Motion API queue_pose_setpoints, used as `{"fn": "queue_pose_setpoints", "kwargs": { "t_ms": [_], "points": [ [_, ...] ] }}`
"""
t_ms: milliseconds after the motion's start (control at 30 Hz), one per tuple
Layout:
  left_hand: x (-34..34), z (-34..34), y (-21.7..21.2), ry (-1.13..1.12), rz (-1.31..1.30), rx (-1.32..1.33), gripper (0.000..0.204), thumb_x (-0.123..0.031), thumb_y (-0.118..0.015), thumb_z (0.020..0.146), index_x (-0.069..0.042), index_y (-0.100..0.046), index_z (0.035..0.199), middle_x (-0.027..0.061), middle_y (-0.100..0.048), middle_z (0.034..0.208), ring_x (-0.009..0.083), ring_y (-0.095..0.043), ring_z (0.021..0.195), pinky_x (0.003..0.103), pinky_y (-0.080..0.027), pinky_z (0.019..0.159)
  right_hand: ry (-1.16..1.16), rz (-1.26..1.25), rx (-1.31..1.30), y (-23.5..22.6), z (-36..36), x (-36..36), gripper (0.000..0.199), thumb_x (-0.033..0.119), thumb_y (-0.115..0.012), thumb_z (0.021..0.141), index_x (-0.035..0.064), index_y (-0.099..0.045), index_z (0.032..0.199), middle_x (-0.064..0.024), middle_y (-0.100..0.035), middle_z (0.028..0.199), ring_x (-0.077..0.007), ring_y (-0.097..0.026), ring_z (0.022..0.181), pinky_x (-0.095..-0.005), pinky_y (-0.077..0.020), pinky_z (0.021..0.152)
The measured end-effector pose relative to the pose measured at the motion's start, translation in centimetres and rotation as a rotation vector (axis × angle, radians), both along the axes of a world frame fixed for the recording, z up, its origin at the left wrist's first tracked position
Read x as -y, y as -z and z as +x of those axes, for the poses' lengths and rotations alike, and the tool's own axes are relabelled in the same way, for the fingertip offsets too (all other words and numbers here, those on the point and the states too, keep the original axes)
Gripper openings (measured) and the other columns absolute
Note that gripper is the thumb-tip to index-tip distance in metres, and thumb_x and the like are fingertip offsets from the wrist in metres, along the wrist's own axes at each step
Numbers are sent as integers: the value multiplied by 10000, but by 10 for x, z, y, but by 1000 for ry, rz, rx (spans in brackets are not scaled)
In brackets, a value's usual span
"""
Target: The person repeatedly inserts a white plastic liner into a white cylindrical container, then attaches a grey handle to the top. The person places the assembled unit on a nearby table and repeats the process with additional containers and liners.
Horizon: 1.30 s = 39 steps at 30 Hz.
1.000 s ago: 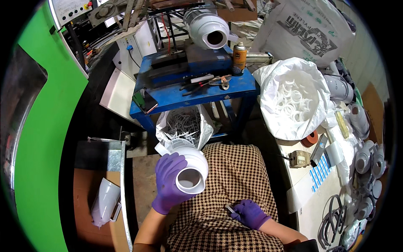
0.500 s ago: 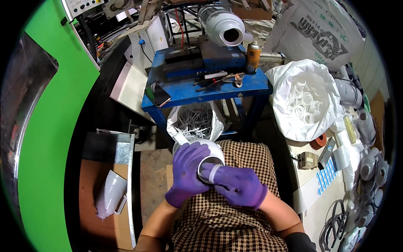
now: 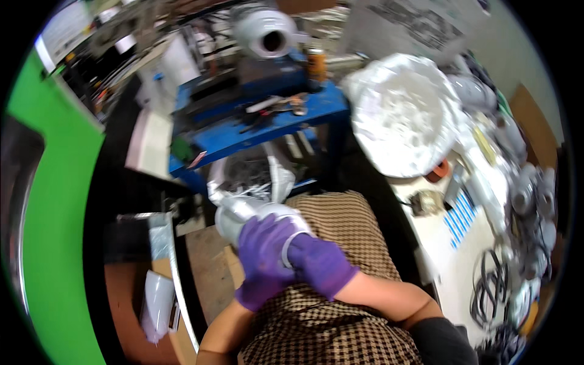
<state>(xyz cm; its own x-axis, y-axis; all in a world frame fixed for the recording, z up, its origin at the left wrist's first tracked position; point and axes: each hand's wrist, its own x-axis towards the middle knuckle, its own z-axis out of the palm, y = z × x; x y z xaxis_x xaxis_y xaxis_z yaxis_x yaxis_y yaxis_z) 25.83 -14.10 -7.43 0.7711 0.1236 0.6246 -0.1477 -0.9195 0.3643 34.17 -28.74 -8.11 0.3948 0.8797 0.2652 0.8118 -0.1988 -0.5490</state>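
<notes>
Across my lap lies a white plastic jug [image 3: 257, 212], its open mouth towards me. My left hand [image 3: 265, 254], in a purple glove, is wrapped round the jug near its rim. My right hand [image 3: 321, 260], gloved the same, reaches into the mouth; its fingers are hidden inside, so whatever they hold does not show. Beyond the jug, a white bag [image 3: 281, 176] of thin white plastic strips sits below the blue table. At the right stands a large white sack [image 3: 368, 131] of white plastic rings.
The blue table [image 3: 255, 135] carries a phone [image 3: 184, 152], hand tools and an orange spray can [image 3: 316, 70]. Another white jug [image 3: 157, 304] lies in a box at lower left. Green machinery [image 3: 61, 182] borders the left; white plastic parts [image 3: 524, 193] and a coiled cable [image 3: 488, 289] lie at right.
My right hand, which held a white ring at the jug's mouth, has pushed inside, and its fingers are now hidden. The view has shifted, and the surroundings are blurred.
</notes>
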Motion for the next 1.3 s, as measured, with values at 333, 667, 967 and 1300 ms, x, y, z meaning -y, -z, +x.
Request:
{"fn": "queue_pose_setpoints", "kwargs": {
  "t_ms": [333,667,967,1300],
  "points": [
    [26,5,4,30,320,-58,550,-428,-799,757,-136,-634,1193,88,-630,1298,361,-554,1277,585,-345,1124,-231,114,-256,12,12,38,252,54,-638,853,-8,-644,1098,-189,-701,1073,-357,-683,992,-423,-553,850],
    [47,-39,64,461,918,12,369,-497,-769,797,-385,-677,1137,-122,-601,1264,223,-443,1283,642,-360,997,1175,97,259,58,99,337,398,259,-822,798,96,-733,1149,-124,-702,1035,-329,-654,963,-419,-526,858],
    [63,-33,74,498,597,-132,349,-453,-739,827,-430,-682,1171,-179,-611,1296,164,-452,1306,542,-421,903,1344,105,109,84,103,355,165,223,-813,758,105,-773,866,-104,-690,892,-314,-653,884,-437,-523,800],
    [59,-48,90,392,796,-46,355,-384,-596,947,-473,-603,1290,-172,-544,1354,124,-406,1387,539,-240,1183,694,414,89,-3,110,229,62,105,-692,870,46,-673,869,-127,-622,889,-305,-594,886,-414,-470,798]
  ]
}}
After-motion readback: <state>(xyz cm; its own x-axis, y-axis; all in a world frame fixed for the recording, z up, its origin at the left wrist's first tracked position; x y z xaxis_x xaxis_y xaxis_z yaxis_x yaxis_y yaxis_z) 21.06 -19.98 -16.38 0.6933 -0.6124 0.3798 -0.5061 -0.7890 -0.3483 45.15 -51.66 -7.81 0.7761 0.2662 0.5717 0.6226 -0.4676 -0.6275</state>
